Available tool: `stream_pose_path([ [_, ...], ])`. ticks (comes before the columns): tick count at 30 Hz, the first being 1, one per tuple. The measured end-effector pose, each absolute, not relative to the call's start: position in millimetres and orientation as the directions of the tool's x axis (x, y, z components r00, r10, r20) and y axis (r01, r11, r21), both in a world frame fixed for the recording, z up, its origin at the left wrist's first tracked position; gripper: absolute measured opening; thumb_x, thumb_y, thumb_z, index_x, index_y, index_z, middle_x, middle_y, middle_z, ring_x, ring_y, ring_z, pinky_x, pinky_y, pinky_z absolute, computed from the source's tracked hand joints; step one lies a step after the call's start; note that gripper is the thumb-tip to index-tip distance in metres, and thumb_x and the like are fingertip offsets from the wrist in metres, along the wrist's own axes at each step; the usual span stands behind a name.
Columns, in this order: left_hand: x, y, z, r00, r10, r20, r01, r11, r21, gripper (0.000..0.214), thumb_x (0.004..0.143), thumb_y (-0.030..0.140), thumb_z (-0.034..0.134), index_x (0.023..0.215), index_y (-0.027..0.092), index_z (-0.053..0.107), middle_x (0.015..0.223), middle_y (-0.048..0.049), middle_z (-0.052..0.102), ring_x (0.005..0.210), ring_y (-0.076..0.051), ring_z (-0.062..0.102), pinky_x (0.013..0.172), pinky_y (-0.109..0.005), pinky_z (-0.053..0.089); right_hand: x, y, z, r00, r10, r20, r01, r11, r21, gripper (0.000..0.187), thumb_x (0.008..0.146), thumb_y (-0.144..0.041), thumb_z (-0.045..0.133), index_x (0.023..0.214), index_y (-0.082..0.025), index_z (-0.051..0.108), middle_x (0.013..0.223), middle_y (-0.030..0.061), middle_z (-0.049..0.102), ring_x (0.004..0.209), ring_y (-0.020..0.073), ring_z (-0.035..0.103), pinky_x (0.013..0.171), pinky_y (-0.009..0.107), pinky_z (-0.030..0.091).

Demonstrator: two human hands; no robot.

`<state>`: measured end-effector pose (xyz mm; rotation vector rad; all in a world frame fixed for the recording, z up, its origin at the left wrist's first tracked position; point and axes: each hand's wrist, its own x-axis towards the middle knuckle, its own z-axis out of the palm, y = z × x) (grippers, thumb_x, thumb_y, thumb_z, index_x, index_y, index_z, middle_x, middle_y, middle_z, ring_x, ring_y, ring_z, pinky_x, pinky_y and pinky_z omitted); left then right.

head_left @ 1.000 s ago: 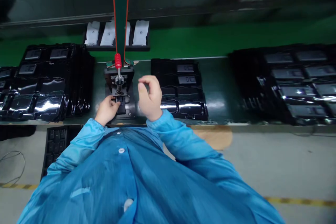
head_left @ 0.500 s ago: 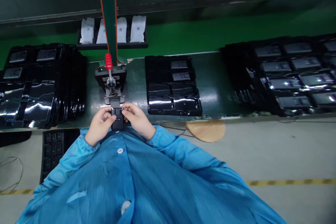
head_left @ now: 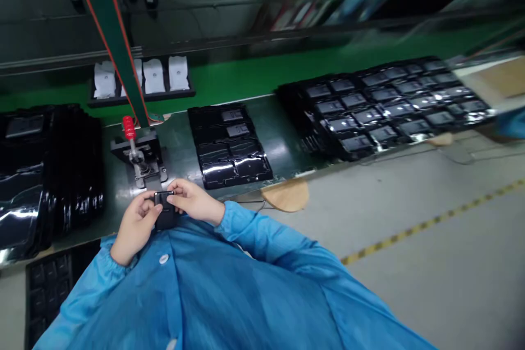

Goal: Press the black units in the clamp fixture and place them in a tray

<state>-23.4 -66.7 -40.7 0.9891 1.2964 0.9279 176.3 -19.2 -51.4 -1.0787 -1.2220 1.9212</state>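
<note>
A small black rectangular device [head_left: 165, 217] is held between my two hands, close to the front of my blue coat. My left hand [head_left: 137, 224] pinches its left side, thumb lying on the face. At the upper right corner, the thumb and fingers of my right hand [head_left: 194, 200] close on it. Just beyond my hands stands a toggle clamp [head_left: 140, 161] with a red handle [head_left: 129, 127], fixed on the green bench [head_left: 176, 136]. Part of the device is covered by my fingers.
A black tray [head_left: 217, 150] with two dark pieces lies right of the clamp. Stacked black trays stand at left [head_left: 77, 169] and farther right [head_left: 328, 120]. Behind, a dark holder [head_left: 141, 97] bears white pouches [head_left: 153, 75]. A wooden stool [head_left: 287, 195] stands below the bench edge.
The view has swung to the right, so the bench now looks tilted and more of the right-hand trays show. Both hands still hold the black device near my coat.
</note>
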Motion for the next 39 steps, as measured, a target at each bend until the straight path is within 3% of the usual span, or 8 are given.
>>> stream_pose_path([
  [3,-16,-60,-34,0.113,0.937,-0.331,0.018,0.331,0.943,0.059,0.091,0.049,0.079,0.137,0.019,0.058,0.075,0.0048,0.065,0.064,-0.013,0.058,0.063,-0.024,0.048,196,-11,-44,-0.390,0.872,-0.296,-0.047,-0.340,-0.939,0.033,0.083,-0.041,0.080,0.100,-0.022,0.060,0.069,-0.0075,0.062,0.053,0.0100,0.058,0.049,0.021,0.048],
  [7,-15,-58,-24,0.121,0.927,-0.354,0.028,0.353,0.935,0.065,0.087,0.053,0.081,0.138,0.021,0.058,0.102,-0.0051,0.078,0.078,-0.017,0.070,0.079,-0.033,0.060,252,14,-40,0.062,0.963,-0.262,-0.009,-0.262,-0.965,0.038,0.078,-0.046,0.081,0.100,-0.022,0.060,0.067,-0.0062,0.064,0.054,0.0132,0.062,0.051,0.024,0.053],
  [11,-25,-67,-19,0.094,0.918,-0.385,0.084,0.378,0.922,0.057,0.086,0.056,0.082,0.128,0.021,0.067,0.110,-0.0091,0.079,0.088,-0.021,0.073,0.086,-0.037,0.063,328,47,-49,0.471,0.854,-0.221,0.043,-0.272,-0.961,0.037,0.085,-0.048,0.074,0.101,-0.024,0.051,0.067,-0.0077,0.057,0.056,0.0120,0.059,0.051,0.021,0.047],
  [15,-36,-81,-9,0.056,0.917,-0.394,0.147,0.383,0.912,0.053,0.084,0.057,0.084,0.122,0.022,0.073,0.114,-0.0114,0.080,0.096,-0.024,0.076,0.092,-0.039,0.064,380,67,-67,0.680,0.702,-0.212,0.099,-0.374,-0.922,0.033,0.089,-0.043,0.071,0.098,-0.024,0.046,0.069,-0.0072,0.054,0.057,0.0123,0.057,0.050,0.022,0.042],
  [21,-51,-96,9,0.010,0.933,-0.360,0.232,0.348,0.908,0.052,0.083,0.058,0.084,0.122,0.026,0.076,0.118,-0.0120,0.080,0.101,-0.029,0.078,0.096,-0.045,0.065,398,70,-94,0.690,0.693,-0.208,0.271,-0.513,-0.814,0.022,0.092,-0.035,0.069,0.087,-0.023,0.052,0.066,-0.0033,0.057,0.061,0.0151,0.054,0.062,0.028,0.045],
  [25,-75,-103,17,0.000,0.947,-0.321,0.368,0.298,0.881,0.046,0.085,0.061,0.080,0.118,0.029,0.078,0.115,-0.0099,0.081,0.107,-0.034,0.076,0.098,-0.047,0.063,407,69,-101,0.671,0.732,-0.115,0.447,-0.524,-0.725,0.019,0.092,-0.034,0.069,0.086,-0.022,0.056,0.084,0.0051,0.069,0.080,0.0190,0.059,0.081,0.031,0.048],
  [33,-128,-109,73,0.258,0.916,-0.307,0.639,0.076,0.765,0.024,0.093,0.052,0.073,0.095,0.030,0.082,0.093,-0.0070,0.079,0.087,-0.028,0.073,0.080,-0.035,0.060,401,61,-88,0.551,0.830,-0.089,0.641,-0.489,-0.592,0.030,0.082,-0.047,0.071,0.094,-0.024,0.056,0.110,0.0199,0.071,0.106,0.0316,0.066,0.097,0.045,0.050],
  [39,-157,-112,113,0.023,0.996,-0.087,0.719,0.044,0.693,0.028,0.099,0.049,0.064,0.091,0.025,0.077,0.088,-0.0053,0.077,0.080,-0.023,0.071,0.074,-0.031,0.055,412,70,-102,0.472,0.881,-0.039,0.723,-0.412,-0.555,0.041,0.064,-0.061,0.070,0.075,-0.037,0.039,0.098,0.0297,0.065,0.124,0.0501,0.061,0.099,0.063,0.047],
])
